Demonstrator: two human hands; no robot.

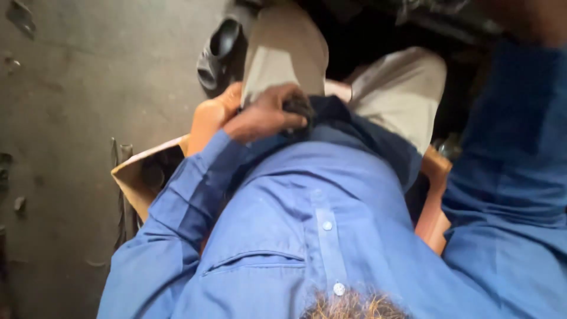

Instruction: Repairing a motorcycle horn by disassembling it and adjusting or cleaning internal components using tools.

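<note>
Concrete floor [88, 88], stained; orange seat [208, 118] beneath left hand [266, 115].

You are sitting in what looks like a rough workshop or garage: the bare concrete floor [88, 88] beside you is stained and littered with small scraps, a black sandal [215, 53] lies on it, your orange stool [209, 118] stands low, and dark machinery [425, 18] sits ahead

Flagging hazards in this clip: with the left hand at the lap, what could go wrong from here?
1. The left hand grips a small dark object that is mostly hidden, so it may slip unseen.
2. The orange plastic stool sits over a loose cardboard sheet and could shift.
</note>
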